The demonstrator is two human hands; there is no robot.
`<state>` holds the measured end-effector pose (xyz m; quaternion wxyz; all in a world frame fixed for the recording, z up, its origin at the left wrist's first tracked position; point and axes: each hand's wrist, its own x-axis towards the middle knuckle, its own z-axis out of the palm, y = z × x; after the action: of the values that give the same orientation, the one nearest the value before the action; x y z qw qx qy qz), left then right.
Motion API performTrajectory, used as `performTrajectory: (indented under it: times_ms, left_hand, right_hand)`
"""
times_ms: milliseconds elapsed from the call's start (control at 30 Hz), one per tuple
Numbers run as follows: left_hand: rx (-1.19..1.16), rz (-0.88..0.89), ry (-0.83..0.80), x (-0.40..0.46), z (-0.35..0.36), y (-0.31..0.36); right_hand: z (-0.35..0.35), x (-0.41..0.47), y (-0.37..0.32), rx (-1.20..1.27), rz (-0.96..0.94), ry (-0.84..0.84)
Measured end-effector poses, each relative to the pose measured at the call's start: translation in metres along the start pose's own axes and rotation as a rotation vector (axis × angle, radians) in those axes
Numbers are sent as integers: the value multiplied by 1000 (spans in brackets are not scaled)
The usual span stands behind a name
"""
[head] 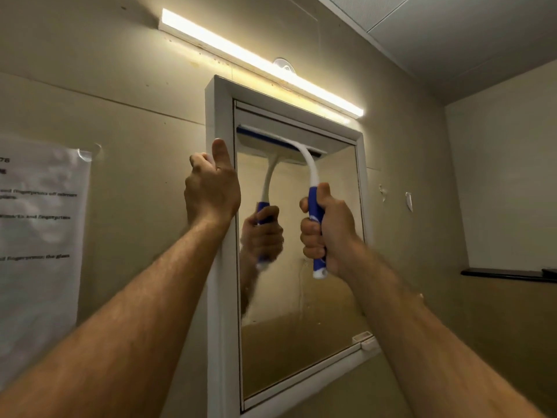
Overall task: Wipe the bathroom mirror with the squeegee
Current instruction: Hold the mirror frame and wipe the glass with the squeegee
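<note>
The bathroom mirror (316, 321) hangs on the wall in a white frame (220, 110). My right hand (331, 230) is shut on the blue grip of the squeegee (313, 173). Its curved white neck rises to the blade, which is pressed flat against the glass near the mirror's top edge. My left hand (211, 188) grips the left side of the white frame, thumb pointing up. The glass reflects the squeegee and my right hand.
A lit strip light (259, 61) runs along the wall above the mirror. A printed paper sheet (39, 236) is taped to the wall at the left. A dark shelf (509, 274) juts from the right wall. A small white clip sits at the mirror's lower right corner.
</note>
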<state>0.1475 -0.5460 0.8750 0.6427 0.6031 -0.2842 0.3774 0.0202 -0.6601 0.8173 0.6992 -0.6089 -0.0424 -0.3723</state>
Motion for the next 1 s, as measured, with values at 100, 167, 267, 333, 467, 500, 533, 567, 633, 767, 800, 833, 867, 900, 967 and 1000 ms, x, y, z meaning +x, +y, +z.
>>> performTrajectory:
  times_ms: [100, 167, 267, 333, 467, 500, 533, 567, 633, 767, 800, 833, 867, 900, 967, 1000]
  left_hand:
    - [-7, -10, 20, 1, 1, -1]
    - [-7, -15, 22, 1, 1, 0]
    - [-16, -10, 14, 0, 0, 0]
    - [-13, -6, 9, 0, 0, 0]
    - [-12, -6, 3, 1, 0, -1]
    - [-14, -6, 5, 1, 0, -2]
    - [-15, -5, 8, 1, 1, -2]
    - [-17, -6, 11, 0, 1, -2]
    - [-19, -8, 15, 0, 1, -1]
    - [-17, -13, 18, 0, 1, 0]
    - [-13, -14, 19, 0, 0, 0]
    - [-10, -16, 20, 0, 0, 0]
    - [-8, -18, 21, 0, 0, 0]
    - [-7, -18, 21, -1, 0, 1]
    - [-12, -17, 22, -1, 0, 0]
    - [-16, -14, 21, -1, 0, 0]
  right_hand:
    - [-3, -11, 23, 10, 29, 24]
    - [-4, -14, 20, 18, 30, 35]
    - [1, -6, -5, 25, -5, 42]
    - [8, 0, -19, 45, -12, 34]
    - [13, 2, -12, 41, -5, 29]
    - [11, -1, -6, 29, 2, 30]
    - [8, -5, 1, 18, 12, 31]
    - [5, -9, 6, 11, 24, 34]
    - [2, -13, 9, 3, 30, 37]
    - [11, -5, -11, 21, -7, 32]
    - [16, -2, -17, 33, -17, 27]
    - [20, 1, -20, 40, -24, 27]
    - [23, 3, -21, 41, -27, 31]
    - [26, 3, -20, 36, -29, 39]
    - [26, 1, -12, 27, -30, 49]
    - [25, -1, -7, 24, -28, 52]
